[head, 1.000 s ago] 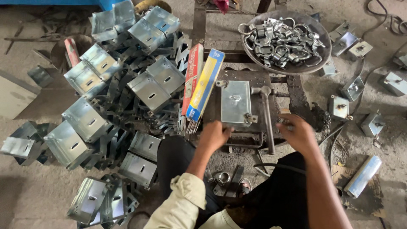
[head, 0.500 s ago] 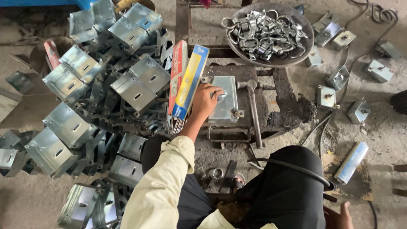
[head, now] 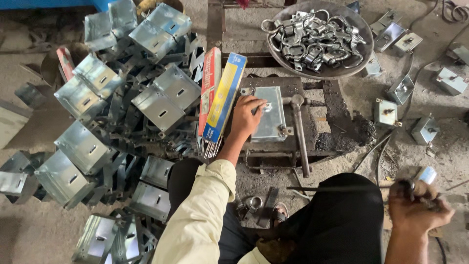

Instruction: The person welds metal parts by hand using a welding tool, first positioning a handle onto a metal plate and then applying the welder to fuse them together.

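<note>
Two hands at work, well apart. Left hand (head: 246, 117) lies flat, fingers spread, on the galvanised metal box (head: 271, 113) sitting on the dark steel work block (head: 327, 122); pressing, not gripping. Right hand (head: 417, 208) low at right, curled around a thin rod (head: 342, 187), possibly a welding holder, blurred. Hammer (head: 299, 132) just beside the box. Electrode packets (head: 222, 98) lean left.

A heap of folded galvanised sheet-metal boxes (head: 122, 112) covers the floor on the left. A round dark metal bowl (head: 364, 46) of bent steel clamps (head: 312, 36) sits at the top, with two long cardboard packets, red and blue-yellow (head: 220, 98), leaning between them.
</note>
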